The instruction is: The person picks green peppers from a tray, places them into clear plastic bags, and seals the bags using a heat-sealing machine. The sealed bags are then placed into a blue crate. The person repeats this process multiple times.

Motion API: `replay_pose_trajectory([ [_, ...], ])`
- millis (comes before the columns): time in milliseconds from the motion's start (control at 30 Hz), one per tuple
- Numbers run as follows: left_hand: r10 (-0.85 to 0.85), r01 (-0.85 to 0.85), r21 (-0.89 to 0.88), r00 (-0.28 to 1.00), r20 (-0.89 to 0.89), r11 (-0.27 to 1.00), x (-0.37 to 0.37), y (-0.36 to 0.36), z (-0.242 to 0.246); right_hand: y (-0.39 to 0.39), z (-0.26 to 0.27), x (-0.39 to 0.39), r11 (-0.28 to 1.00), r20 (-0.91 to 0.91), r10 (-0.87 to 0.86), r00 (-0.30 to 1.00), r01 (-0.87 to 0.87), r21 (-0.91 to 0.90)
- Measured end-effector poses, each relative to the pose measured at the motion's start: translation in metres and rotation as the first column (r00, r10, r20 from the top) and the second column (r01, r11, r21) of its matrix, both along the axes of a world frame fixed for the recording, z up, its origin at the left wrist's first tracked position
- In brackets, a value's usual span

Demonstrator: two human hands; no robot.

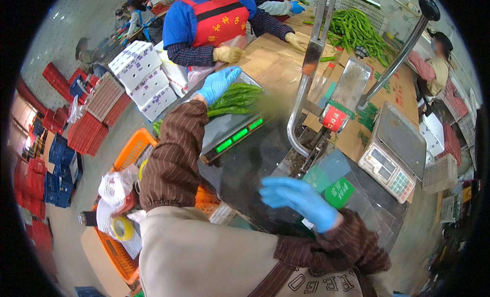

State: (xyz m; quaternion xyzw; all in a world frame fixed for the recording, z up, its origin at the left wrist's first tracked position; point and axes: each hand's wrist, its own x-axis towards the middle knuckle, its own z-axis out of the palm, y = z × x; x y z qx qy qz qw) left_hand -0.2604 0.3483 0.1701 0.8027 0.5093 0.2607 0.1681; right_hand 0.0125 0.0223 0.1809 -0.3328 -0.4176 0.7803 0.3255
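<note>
A bundle of long green peppers [238,99] lies on the metal pan of a digital scale [240,135] with a lit green display. My left hand [219,84], in a blue glove, is at the far left side of these peppers. Its fingers are extended, and whether it grips any is unclear. Lower right, my right hand [300,202], also blue-gloved, hovers with nothing in it over the black tabletop [245,189]. Near it lie clear plastic bags [329,170] with green printing. Beyond stands a metal lever-operated device [335,113] with a long black-knobbed handle.
Across the table, a person in a red apron [220,19] rests gloved hands on cardboard [273,53]. A pepper heap [356,30] lies at the far right. A second scale [392,155] stands right. White boxes [139,73] and an orange basket [132,147] are left.
</note>
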Motion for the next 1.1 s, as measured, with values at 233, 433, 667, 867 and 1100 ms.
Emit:
replay_pose_trajectory([
  [233,-0.013,0.031,-0.349,0.998,0.054,0.937,-0.022,0.095,-0.071,0.11,-0.063,-0.098,0.938,-0.315,-0.27,0.91,0.175,-0.298],
  [433,-0.141,0.108,-0.433,0.989,-0.045,0.895,-0.039,0.083,-0.06,0.14,-0.086,-0.118,0.889,-0.3,-0.363,0.882,0.23,-0.396],
  [667,-0.026,-0.015,0.11,0.93,0.366,0.994,-0.073,0.053,-0.014,0.094,-0.064,-0.079,0.97,-0.184,-0.14,0.973,0.098,-0.224],
  [867,0.144,-0.116,-0.085,0.793,0.592,0.99,-0.103,0.026,0.011,0.069,-0.066,-0.065,0.967,-0.157,-0.089,0.984,0.048,-0.251],
  [1100,0.036,-0.043,-0.082,0.997,-0.075,0.996,-0.082,-0.001,0.006,0.067,-0.077,-0.072,0.951,-0.148,-0.118,0.982,0.069,-0.301],
])
